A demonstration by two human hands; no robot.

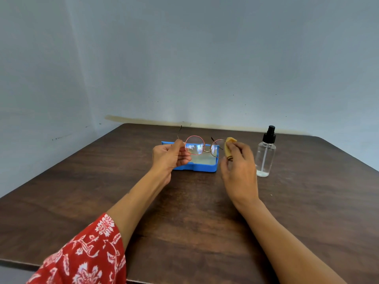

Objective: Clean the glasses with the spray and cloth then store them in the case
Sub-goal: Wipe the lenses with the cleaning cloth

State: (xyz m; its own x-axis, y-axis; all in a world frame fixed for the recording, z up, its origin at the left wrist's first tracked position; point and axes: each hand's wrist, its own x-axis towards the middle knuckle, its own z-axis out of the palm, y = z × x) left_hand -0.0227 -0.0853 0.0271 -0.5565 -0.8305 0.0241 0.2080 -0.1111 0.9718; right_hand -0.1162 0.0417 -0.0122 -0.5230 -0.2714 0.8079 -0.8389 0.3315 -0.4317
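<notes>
Round glasses [202, 146] with thin pink-red rims and a brownish metal bridge stand out against a bright blue case [195, 167] whose inside looks pale grey-green. A folded cloth [229, 147] is tan-yellow with dark brown stripes near its lower edge. The spray bottle [265, 158] is clear, topped by a black pump and cap. The table [205, 222] is dark brown with a streaked wood grain. A sleeve [86, 257] is red with a white floral print. The wall [184, 58] is pale blue-grey.
</notes>
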